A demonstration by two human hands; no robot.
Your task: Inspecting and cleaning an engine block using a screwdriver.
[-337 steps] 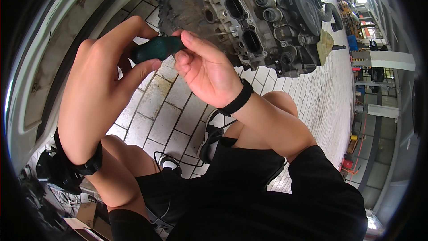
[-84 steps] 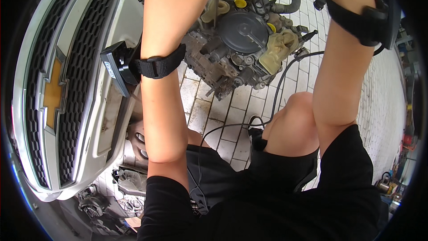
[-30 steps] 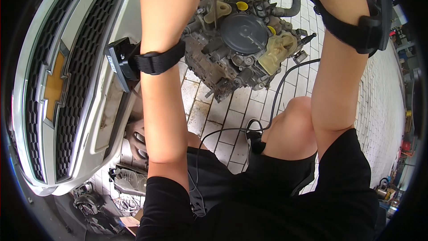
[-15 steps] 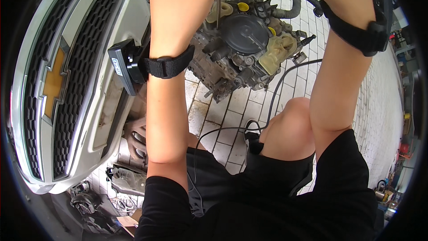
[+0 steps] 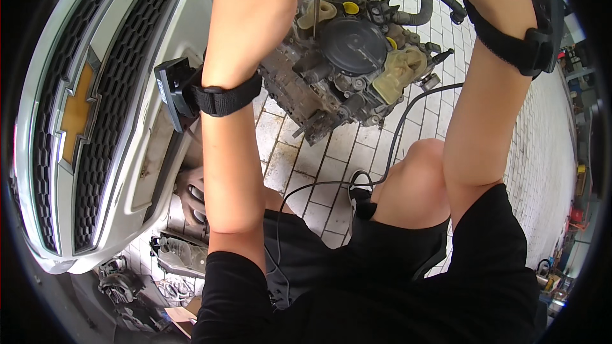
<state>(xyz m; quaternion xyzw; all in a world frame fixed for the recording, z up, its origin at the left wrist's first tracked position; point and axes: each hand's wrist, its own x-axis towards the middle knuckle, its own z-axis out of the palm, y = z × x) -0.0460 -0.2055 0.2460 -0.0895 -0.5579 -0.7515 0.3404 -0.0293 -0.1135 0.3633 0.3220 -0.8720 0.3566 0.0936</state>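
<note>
Head view: engine at one o'clock, metal shaft at twelve.
Left hand: beside shaft, towards eleven; fingers cropped, grasp cannot be told.
Right hand: beyond top edge; finger state cannot be told.

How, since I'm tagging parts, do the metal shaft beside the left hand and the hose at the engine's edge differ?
The metal shaft is straight, while the hose bends.
The metal shaft is thin; the hose is thicker.
The metal shaft looks grey, the hose black.
Both are long and narrow.
</note>
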